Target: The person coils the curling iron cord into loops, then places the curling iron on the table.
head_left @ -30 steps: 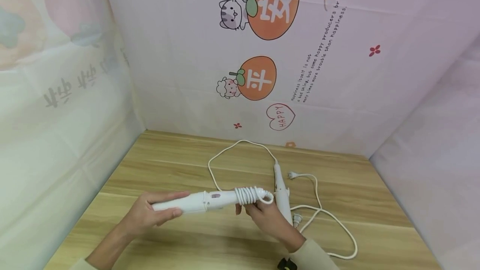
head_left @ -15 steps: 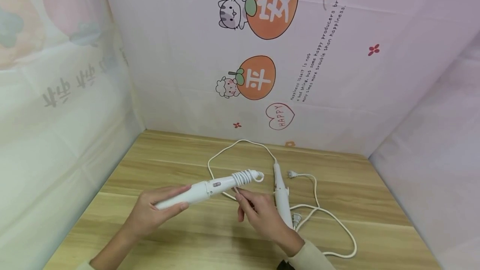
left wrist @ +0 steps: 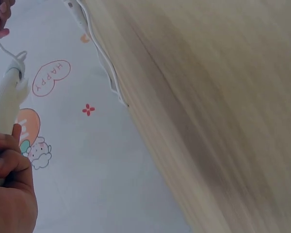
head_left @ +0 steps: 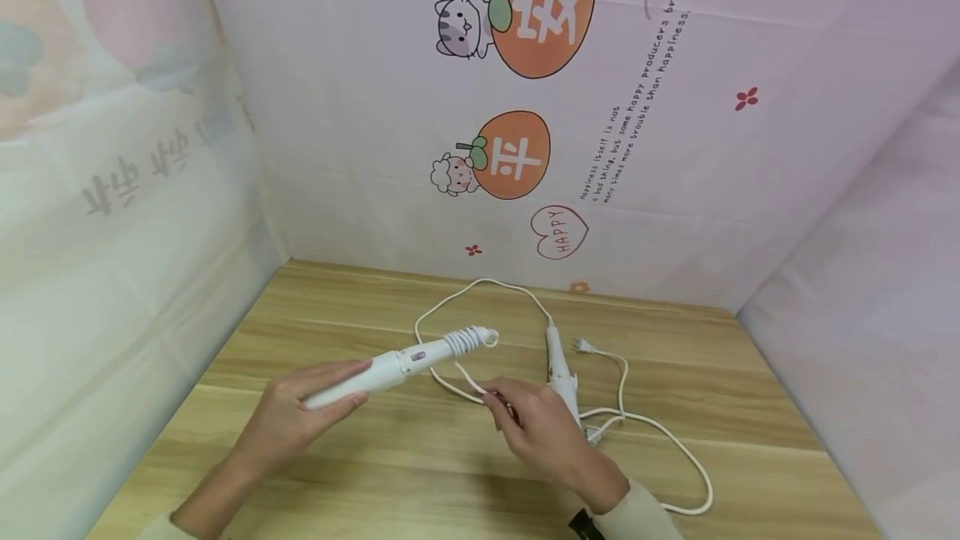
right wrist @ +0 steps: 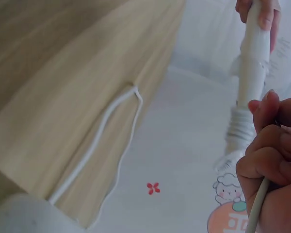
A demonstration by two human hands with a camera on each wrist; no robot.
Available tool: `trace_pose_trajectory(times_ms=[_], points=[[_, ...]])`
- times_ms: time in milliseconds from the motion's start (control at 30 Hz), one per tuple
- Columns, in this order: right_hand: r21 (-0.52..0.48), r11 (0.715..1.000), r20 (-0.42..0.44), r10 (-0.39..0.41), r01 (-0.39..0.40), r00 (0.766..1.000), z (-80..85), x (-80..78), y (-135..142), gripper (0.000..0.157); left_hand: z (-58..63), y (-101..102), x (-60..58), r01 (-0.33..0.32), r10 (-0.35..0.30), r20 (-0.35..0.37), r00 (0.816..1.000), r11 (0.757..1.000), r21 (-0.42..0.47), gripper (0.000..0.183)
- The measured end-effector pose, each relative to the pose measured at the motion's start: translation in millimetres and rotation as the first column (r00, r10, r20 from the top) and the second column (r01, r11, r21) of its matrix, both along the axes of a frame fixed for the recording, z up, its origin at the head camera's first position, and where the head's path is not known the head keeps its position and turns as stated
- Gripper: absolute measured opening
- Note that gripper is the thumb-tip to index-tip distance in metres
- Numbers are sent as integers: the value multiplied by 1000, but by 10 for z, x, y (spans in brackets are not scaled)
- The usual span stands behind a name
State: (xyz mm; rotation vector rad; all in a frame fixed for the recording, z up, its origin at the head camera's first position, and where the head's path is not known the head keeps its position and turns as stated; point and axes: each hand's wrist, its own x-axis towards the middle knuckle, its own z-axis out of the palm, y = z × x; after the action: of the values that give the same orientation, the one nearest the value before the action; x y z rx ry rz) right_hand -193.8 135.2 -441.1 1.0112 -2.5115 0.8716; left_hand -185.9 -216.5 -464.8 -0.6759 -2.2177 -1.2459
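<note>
My left hand (head_left: 288, 415) grips the thick end of a white hair styling iron (head_left: 386, 372), raised and tilted above the table. Cord coils (head_left: 463, 341) are wound around its narrow end, which points to the upper right. Between the thumb and fingers of my right hand (head_left: 543, 432) is the loose white cord (head_left: 470, 378) running from those coils. The right wrist view shows the cord (right wrist: 258, 206) passing through the curled fingers of that hand. Behind my right hand lies a second white styling iron (head_left: 561, 382), its lower part partly hidden.
A wooden table (head_left: 315, 315) is enclosed by printed white cloth walls (head_left: 360, 148). One white plug (head_left: 584, 347) lies to the right of the second iron, another plug (head_left: 593, 434) beside my wrist. A long cord (head_left: 678, 440) loops across the table's right side.
The iron's coiled end has swung up and left. My right hand has moved from under the coils to below and right of them, drawing out a length of cord.
</note>
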Motion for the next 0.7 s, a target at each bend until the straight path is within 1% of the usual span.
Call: trace_pose_trajectory(times_ms=[67, 133, 200, 267, 333, 433, 467, 533, 567, 633, 700], points=[[33, 999, -110, -5, 9, 994, 19, -32, 26, 9, 2, -16, -4, 24, -24, -1, 1000, 1000, -20, 48], [54, 999, -200, 15, -5, 980, 37, -67, 48, 6, 1, -28, -15, 69, -70, -17, 997, 996, -51, 47], [70, 997, -264, 52, -34, 963, 45, -101, 65, 4, 1, -36, -19, 114, -115, -12, 993, 990, -89, 46], [89, 994, -306, 95, -71, 947, 51, -129, 77, 4, -4, -40, -15, 148, -148, 8, 989, 981, -128, 44], [106, 989, -331, 130, -100, 935, 51, -150, 80, 6, -9, -42, 1, 170, -165, 46, 985, 973, -157, 42], [123, 985, -358, 157, -120, 921, 45, -175, 83, 22, -17, -45, 31, 210, -195, 101, 976, 962, -172, 39], [127, 984, -361, 160, -121, 919, 43, -182, 83, 27, -17, -47, 41, 227, -209, 117, 971, 959, -171, 39], [131, 983, -365, 166, -126, 916, 38, -197, 86, 32, -15, -52, 57, 272, -251, 140, 958, 949, -158, 38], [131, 983, -364, 171, -132, 916, 36, -206, 89, 32, -12, -55, 64, 296, -274, 148, 950, 944, -149, 38], [128, 980, -350, 188, -152, 918, 39, -225, 96, 27, -2, -65, 75, 347, -324, 173, 930, 930, -124, 38], [119, 974, -316, 219, -191, 923, 44, -248, 106, 19, 8, -78, 79, 415, -394, 201, 897, 907, -75, 38]])
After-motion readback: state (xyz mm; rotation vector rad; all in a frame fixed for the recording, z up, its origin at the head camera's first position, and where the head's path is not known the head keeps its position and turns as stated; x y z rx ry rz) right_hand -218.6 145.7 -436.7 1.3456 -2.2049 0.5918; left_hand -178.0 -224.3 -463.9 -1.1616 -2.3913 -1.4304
